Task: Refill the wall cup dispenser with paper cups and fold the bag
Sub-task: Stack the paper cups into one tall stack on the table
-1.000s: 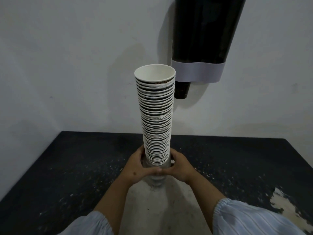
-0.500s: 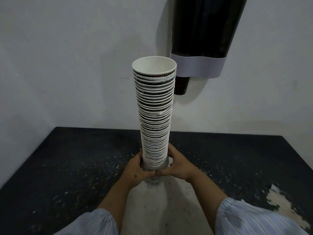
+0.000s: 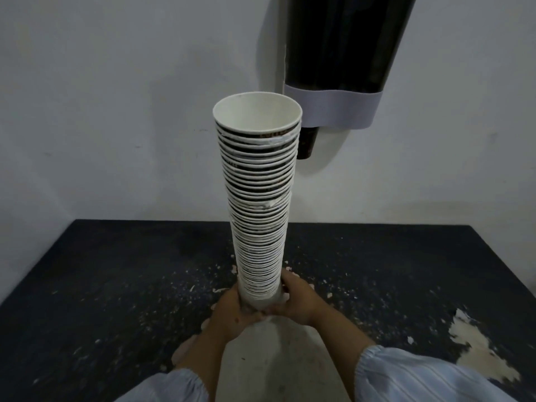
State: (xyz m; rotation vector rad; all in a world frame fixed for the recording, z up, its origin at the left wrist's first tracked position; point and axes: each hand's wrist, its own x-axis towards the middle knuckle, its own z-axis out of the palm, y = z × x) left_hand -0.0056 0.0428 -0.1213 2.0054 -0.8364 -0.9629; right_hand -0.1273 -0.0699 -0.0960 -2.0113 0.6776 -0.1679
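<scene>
Gripping low, both hands clamp the very bottom of a tall stack of paper cups (image 3: 258, 204): the left hand (image 3: 232, 313) curls round its near-left side, the right hand (image 3: 295, 303) wraps the right, fingertips all but meeting in front. Clear bag film seems to cling round the lowest cups, though it is hard to be sure. The stack stands mouth-up above the dark worktop (image 3: 101, 285), leaning a touch left at the top, so I reckon one hand wants to slide higher before it goes anywhere; held only at the foot, a column like that can buckle. To the right, the wall dispenser (image 3: 342, 53) hangs close beside the top rim, its grey collar (image 3: 336, 111) just behind it and one cup (image 3: 308, 142) poking out below. Plenty of bare wall left of the stack; the dispenser's top is out of view, so loading room overhead cannot be judged.
</scene>
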